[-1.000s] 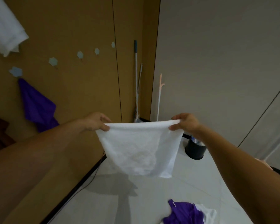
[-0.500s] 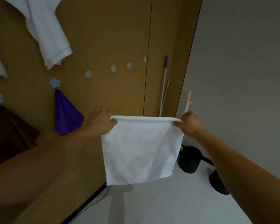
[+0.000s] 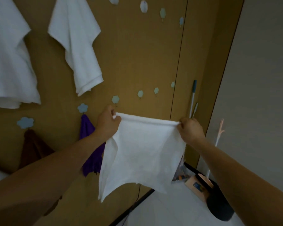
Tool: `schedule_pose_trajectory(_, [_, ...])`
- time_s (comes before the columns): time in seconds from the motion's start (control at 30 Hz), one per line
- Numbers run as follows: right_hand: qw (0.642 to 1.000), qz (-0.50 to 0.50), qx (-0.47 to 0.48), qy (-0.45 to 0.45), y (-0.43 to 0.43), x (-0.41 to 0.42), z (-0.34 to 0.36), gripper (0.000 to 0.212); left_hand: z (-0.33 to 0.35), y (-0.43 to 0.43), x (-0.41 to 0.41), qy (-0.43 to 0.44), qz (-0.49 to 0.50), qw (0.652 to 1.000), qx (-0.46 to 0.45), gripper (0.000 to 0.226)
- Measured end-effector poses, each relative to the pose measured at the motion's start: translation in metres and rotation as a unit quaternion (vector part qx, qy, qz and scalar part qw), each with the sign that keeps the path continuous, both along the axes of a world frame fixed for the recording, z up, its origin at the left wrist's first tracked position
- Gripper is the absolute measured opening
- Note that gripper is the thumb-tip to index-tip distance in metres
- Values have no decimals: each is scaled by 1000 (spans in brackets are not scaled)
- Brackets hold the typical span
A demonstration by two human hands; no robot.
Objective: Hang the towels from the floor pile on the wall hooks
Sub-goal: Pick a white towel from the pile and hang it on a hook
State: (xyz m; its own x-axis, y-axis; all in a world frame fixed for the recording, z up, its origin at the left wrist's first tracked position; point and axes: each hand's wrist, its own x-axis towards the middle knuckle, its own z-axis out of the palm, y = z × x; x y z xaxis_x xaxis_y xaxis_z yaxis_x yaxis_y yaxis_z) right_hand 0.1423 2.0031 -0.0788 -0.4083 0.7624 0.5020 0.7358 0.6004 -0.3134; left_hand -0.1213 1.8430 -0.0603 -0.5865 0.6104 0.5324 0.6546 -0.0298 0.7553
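Note:
A small white towel [image 3: 142, 154] hangs stretched between my hands in front of the brown wall. My left hand [image 3: 107, 122] pinches its upper left corner and my right hand [image 3: 190, 130] pinches its upper right corner. Just above my left hand is a bare pale blue hook [image 3: 115, 99], with two more bare hooks [image 3: 140, 94] to its right. A purple towel [image 3: 88, 144] hangs from a flower-shaped hook [image 3: 82, 107], and a brown towel [image 3: 33, 147] hangs from a cloud-shaped hook [image 3: 25, 122]. Two large white towels [image 3: 78, 44] hang higher up.
A mop handle [image 3: 193, 98] leans in the corner where the brown wall meets a grey wall [image 3: 260, 79]. On the floor at the right stand a black bin [image 3: 219, 204], a peach-coloured item and a thin pink-topped stick [image 3: 220, 132].
My view has tilted up and left, so the floor pile has left the frame and more hung towels show. Both hands have carried the white towel up toward the lower row of hooks.

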Motion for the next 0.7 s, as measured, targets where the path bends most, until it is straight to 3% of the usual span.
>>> schedule_pose_trajectory(0.13, [996,18,-29,85,29,-36,15,25,9,17,-8,35,9,999,22,20])
schedule_pose_trajectory(0.27, [976,86,-83,180,60,-66,32,30,24,35,-17,12,38,999,18,17])
schedule_pose_trajectory(0.4, [954,213,-139,158,93,-86,56,23,47,56,-25,42,25,999,-5,30])
schedule_pose_trajectory(0.53, [938,300,-132,112,127,-100,83,56,82,70,-23,46,20,990,-129,52])
schedule_pose_trajectory(0.67, [930,300,-101,189,153,-128,104,45,103,86,-21,42,14,995,-90,16])
schedule_pose_trajectory(0.7, [929,307,-65,198,155,-136,110,39,107,92,-21,31,18,997,-64,16])
